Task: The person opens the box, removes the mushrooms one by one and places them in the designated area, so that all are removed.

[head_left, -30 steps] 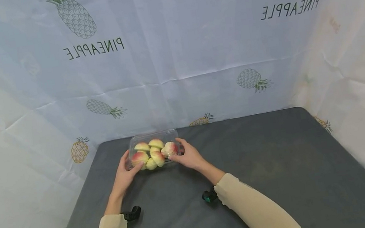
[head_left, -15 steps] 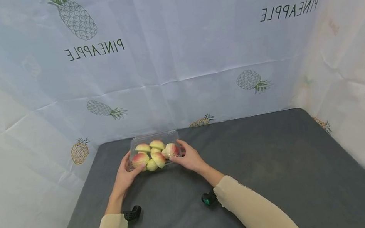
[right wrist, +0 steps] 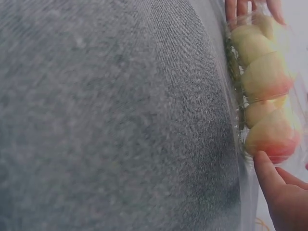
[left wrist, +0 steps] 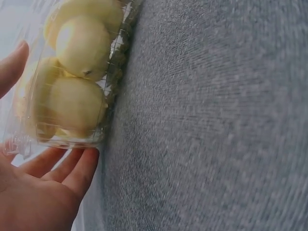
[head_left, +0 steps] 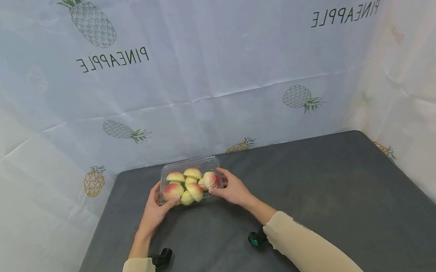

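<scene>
A clear plastic clamshell box (head_left: 188, 164) sits near the back edge of the dark table, left of the middle. Inside are several yellow fruits with red blush (head_left: 173, 189) that look like peaches. My left hand (head_left: 154, 212) holds the box's left end, its thumb along the near side and its fingers at the end wall, as the left wrist view shows with the hand (left wrist: 43, 192). On the opposite end, my right hand (head_left: 237, 192) grips with its thumb in front and fingers round the corner. In the right wrist view the thumb presses the box wall (right wrist: 248, 161) by a blushed fruit.
The dark grey table (head_left: 303, 207) stretches to the right and towards me. White curtains (head_left: 208, 63) printed with pineapples stand behind it and at both sides. Black straps with small devices (head_left: 162, 257) are on both wrists, by the beige sleeves.
Both hands have shifted the box slightly to the right and a little towards me, mostly in the last half second. Their hold on its two ends looks the same.
</scene>
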`<action>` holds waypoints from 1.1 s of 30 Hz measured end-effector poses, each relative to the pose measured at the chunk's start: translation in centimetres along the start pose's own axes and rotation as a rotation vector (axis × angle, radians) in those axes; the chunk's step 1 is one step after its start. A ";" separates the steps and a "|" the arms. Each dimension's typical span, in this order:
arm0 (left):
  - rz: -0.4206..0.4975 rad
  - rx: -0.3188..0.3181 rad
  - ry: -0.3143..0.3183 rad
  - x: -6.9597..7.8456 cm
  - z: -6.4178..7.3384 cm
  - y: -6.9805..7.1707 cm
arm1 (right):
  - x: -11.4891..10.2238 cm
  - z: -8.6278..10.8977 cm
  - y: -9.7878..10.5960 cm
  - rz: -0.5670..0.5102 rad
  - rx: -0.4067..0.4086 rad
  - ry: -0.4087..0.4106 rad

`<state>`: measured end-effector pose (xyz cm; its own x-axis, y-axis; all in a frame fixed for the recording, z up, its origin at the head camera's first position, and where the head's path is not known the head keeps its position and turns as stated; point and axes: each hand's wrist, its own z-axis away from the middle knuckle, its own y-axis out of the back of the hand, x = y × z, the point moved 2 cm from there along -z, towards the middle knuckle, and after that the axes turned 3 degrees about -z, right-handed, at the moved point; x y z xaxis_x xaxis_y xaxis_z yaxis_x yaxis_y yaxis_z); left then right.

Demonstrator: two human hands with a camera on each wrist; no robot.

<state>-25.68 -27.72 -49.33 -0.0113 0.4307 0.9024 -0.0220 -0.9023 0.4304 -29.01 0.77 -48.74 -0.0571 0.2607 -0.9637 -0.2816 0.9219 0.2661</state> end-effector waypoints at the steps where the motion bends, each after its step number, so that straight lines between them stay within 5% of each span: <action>1: 0.002 -0.003 0.000 0.1 0.0 -0.1 | 0.0 0.0 0.1 0.002 -0.002 0.000; 33: -0.005 -0.025 0.015 1.8 0.8 -3.1 | 0.4 2.5 3.1 0.034 0.020 -0.053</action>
<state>-24.84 -24.13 -49.03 -0.0260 0.4357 0.8997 -0.0473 -0.8995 0.4343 -27.51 4.43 -48.29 -0.0158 0.3066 -0.9517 -0.2609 0.9176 0.2999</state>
